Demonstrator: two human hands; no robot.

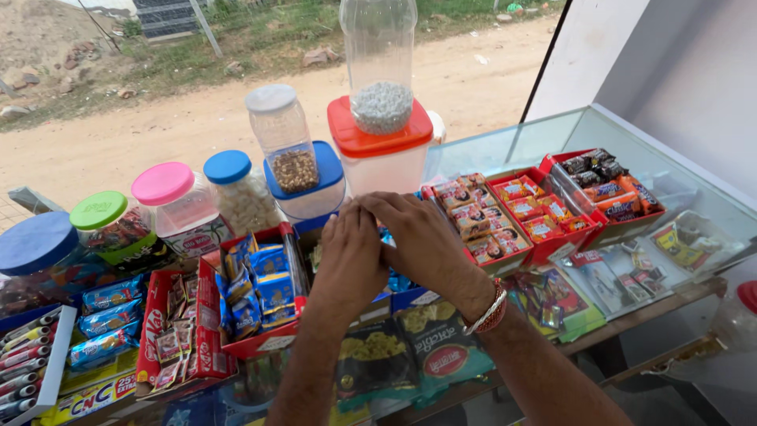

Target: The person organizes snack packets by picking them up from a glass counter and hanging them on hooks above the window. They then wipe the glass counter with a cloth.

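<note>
Blue packets (pixel 394 280) half hidden under left hand (pixel 351 256) and right hand (pixel 422 237), both pressing together mid-counter (pixel 568 130); grip unclear, cannot tell. Red box (pixel 272 331) sitting just left.

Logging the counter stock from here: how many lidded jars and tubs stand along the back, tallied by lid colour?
Blue lids: 3
Green lid: 1
Pink lid: 1
White lid: 1
Red-orange lid: 1
Total: 7
The tall clear jar on the red-orange tub has its top out of frame, so it is not counted.
</note>
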